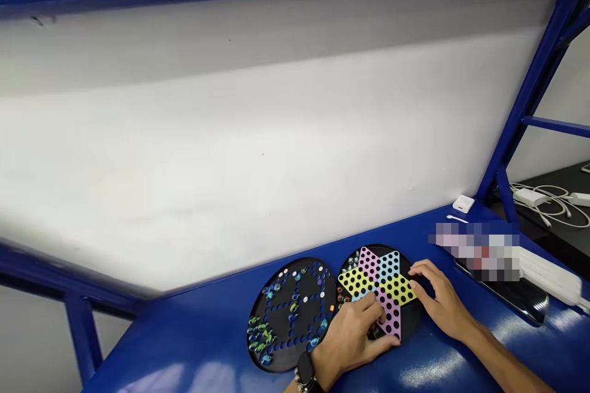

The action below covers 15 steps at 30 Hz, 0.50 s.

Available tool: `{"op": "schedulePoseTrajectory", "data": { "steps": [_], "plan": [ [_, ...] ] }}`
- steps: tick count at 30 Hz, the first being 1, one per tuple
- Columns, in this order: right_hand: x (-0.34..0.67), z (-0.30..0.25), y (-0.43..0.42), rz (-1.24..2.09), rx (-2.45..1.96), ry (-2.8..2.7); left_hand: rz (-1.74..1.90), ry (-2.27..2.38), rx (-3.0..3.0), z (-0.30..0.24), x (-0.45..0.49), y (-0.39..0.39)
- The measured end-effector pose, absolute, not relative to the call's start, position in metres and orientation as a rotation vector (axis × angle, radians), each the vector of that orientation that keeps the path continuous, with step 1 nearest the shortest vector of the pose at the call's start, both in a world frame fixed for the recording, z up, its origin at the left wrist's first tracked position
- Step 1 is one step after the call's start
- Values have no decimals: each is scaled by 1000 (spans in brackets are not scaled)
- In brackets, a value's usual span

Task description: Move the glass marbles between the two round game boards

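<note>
Two round black game boards lie side by side on a blue table (193,350). The left board (291,314) has many holes, several of them filled with glass marbles. On the right board (378,290) sits a star in pink, blue and yellow with empty black holes. My left hand (353,338), with a dark watch on its wrist, rests on the star's lower part, fingers curled and pinched over the holes; what they hold is hidden. My right hand (437,301) lies flat on that board's right rim, fingers stretched out.
A dark phone (516,295) lies on the table to the right, beside a white power strip (550,276). A small white box (463,203) sits at the back against the white wall. Blue frame posts rise at right; white cables lie on a dark surface beyond.
</note>
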State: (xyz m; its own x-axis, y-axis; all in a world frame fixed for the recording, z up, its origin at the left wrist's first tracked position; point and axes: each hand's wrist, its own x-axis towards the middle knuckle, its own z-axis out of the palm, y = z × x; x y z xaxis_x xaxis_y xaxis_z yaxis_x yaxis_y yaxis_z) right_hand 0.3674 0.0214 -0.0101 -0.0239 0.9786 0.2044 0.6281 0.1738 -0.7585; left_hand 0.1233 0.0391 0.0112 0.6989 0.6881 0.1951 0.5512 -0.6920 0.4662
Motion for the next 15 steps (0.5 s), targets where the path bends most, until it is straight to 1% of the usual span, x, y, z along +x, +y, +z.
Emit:
{"op": "schedulePoseTrajectory", "data": {
  "steps": [6,8,11,15],
  "plan": [
    [368,-11,21,645,-1547,-1730,994,1241,2136,27,71,45],
    [368,-11,21,626,-1546,-1732,1063,1395,2086,32,41,49],
    [368,-13,21,616,-1552,-1728,937,1650,2110,35,-5,50],
    [369,-15,21,635,-1565,-1728,520,1761,2249,32,-48,45]
  ]
}}
